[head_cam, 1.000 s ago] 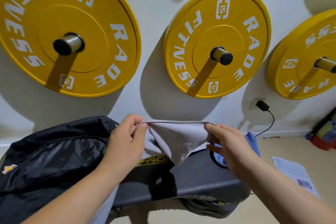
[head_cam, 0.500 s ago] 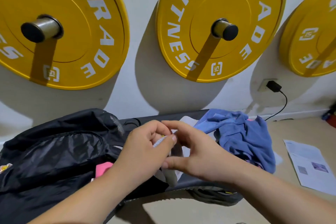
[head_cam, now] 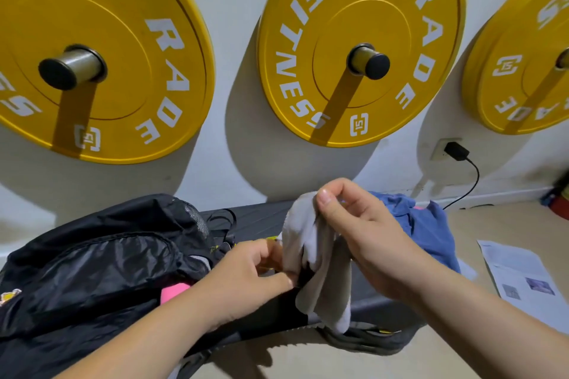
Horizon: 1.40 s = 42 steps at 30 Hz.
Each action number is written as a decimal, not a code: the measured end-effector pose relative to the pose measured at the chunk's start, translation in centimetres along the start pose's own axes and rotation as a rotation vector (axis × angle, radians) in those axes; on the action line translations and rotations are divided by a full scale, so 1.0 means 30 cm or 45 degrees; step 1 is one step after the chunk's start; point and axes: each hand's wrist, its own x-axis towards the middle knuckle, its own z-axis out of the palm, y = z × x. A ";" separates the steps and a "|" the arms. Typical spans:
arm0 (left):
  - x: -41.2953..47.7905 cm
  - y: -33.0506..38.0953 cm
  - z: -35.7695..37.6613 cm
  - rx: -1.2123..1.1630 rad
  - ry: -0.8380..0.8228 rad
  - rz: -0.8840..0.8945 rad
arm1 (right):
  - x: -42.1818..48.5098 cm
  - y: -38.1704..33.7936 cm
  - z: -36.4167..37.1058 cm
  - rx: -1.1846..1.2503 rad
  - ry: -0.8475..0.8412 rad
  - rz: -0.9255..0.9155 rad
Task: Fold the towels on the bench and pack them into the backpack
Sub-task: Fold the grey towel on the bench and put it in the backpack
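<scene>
The grey towel (head_cam: 317,258) hung bunched over the front of the bench (head_cam: 255,218). It was soft, napped cloth falling in loose folds, and its lowest corner drooped past the bench's front edge. The right hand (head_cam: 369,234) pinched the top between thumb and fingertips. The left hand (head_cam: 249,274), lower and toward the bench's left end, nipped the towel's side edge with curled fingers. The hands were close together, both clamped on that one cloth.

On the bench's left end lay the backpack (head_cam: 107,255), black crinkled shiny fabric with a mesh patch. Its mouth gaped toward the bench's middle, with a pink item (head_cam: 174,289) showing inside. On the bench's right end sat the blue towel (head_cam: 431,231), crumpled in a heap. Bare ribbed black padding showed along the back of the bench between the two.

Behind the bench, a white wall (head_cam: 240,71) carried three round yellow weight plates (head_cam: 360,9) on steel pegs (head_cam: 368,61), and a black charger (head_cam: 455,151) was plugged in low to the right. Beyond the bench's right end, a printed sheet of paper (head_cam: 523,280) lay flat on the pale floor (head_cam: 480,224), open room around it.
</scene>
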 end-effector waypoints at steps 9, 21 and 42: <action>-0.025 0.067 0.068 0.077 0.081 0.050 | -0.045 -0.078 -0.073 0.568 0.002 0.360; -0.019 0.099 0.123 0.067 -0.005 0.094 | -0.063 -0.061 -0.086 0.402 -0.024 0.430; 0.003 0.031 -0.015 0.379 0.081 0.271 | -0.022 0.044 -0.150 -0.496 -0.019 0.288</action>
